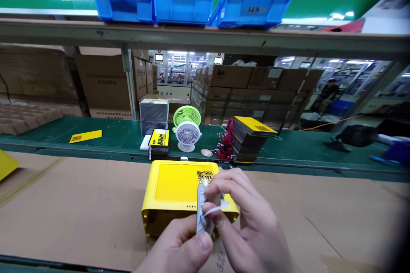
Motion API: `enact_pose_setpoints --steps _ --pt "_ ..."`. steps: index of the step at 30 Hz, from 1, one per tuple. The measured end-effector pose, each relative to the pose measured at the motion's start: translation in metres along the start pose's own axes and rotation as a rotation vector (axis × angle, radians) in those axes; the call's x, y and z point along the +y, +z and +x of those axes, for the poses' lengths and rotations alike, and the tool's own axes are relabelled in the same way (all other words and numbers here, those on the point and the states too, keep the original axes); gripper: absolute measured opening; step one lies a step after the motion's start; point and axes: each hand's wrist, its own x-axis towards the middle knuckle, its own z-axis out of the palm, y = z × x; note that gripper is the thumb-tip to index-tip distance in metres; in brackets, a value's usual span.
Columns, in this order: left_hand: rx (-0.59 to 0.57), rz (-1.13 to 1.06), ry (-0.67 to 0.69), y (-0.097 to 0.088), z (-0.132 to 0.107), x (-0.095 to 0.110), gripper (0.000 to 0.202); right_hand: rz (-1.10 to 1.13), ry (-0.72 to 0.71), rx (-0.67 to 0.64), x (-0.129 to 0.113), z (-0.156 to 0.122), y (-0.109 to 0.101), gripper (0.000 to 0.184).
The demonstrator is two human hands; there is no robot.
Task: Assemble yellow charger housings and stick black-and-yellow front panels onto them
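My left hand (181,245) pinches a small flat grey piece (200,207) upright between thumb and fingers, with bluish print on its face. With its fingers closed, my right hand (253,224) grips a thin white backing strip (213,210) that curls away from that piece. Just behind both hands lies a yellow plastic housing (177,183), its open side towards me. A black QR code (204,175) is on its top, partly covered by my right fingers. The hands also hide the housing's front right part.
Cardboard (80,204) covers the bench. Along the green ledge behind stand a white fan (188,133), a green fan (182,113), stacked yellow-topped panels (253,136), red wires (226,140) and a smaller card stack (159,143). Blue bins (184,4) sit on the shelf above.
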Motion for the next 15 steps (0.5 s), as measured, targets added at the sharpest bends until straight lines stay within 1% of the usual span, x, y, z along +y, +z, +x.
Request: enact_pose_setpoints --steps 2,4,5,7,9,11,12,13,15 --pt "0.053 -0.007 -0.093 -0.003 -0.004 -0.005 0.055 -0.007 -0.005 -0.018 0.001 0.000 0.001 0.008" --pt "0.091 -0.058 -0.172 -0.006 -0.006 -0.011 0.060 -0.039 -0.026 0.000 0.001 -0.001 0.003 0.008" --pt "0.090 -0.125 -0.197 -0.006 -0.007 -0.014 0.062 -0.062 -0.050 0.026 0.002 -0.001 0.004 0.008" --pt "0.010 -0.334 -0.219 -0.006 -0.004 -0.017 0.069 -0.106 -0.134 0.088 0.003 -0.003 0.006 0.012" --pt "-0.112 -0.565 -0.162 -0.006 0.002 -0.015 0.078 -0.102 -0.221 0.118 0.005 -0.008 0.006 0.016" --pt "-0.214 -0.723 -0.045 -0.010 0.010 -0.010 0.086 -0.007 -0.249 0.089 0.011 -0.017 0.000 0.019" --pt "-0.228 -0.774 0.033 -0.015 0.014 -0.007 0.087 0.064 -0.229 0.071 0.015 -0.024 -0.005 0.018" --pt "-0.208 -0.818 0.115 -0.021 0.018 -0.005 0.085 0.133 -0.192 0.072 0.020 -0.032 -0.013 0.017" --pt "-0.121 -0.875 0.260 -0.037 0.023 -0.003 0.078 0.222 -0.076 0.155 0.034 -0.050 -0.031 0.014"
